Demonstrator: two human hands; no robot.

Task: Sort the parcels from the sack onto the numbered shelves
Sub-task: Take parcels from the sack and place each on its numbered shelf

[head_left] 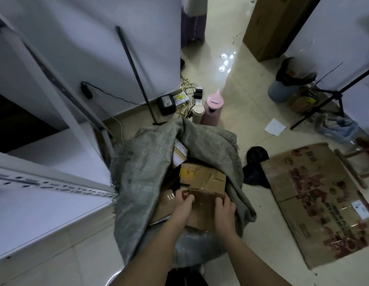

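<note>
A grey woven sack lies open on the floor in the middle of the view, with several brown cardboard parcels inside. One taped parcel has "6-1" written on its top. In front of it is a smaller brown parcel, and both hands hold it. My left hand grips its left edge with curled fingers. My right hand grips its right edge. A white metal shelf with a perforated rail stands at the left, beside the sack.
A flattened printed cardboard box lies on the floor at the right. A pink jug, a beige flask and a tangle of cables stand behind the sack. A tripod, a bucket and cloths crowd the far right.
</note>
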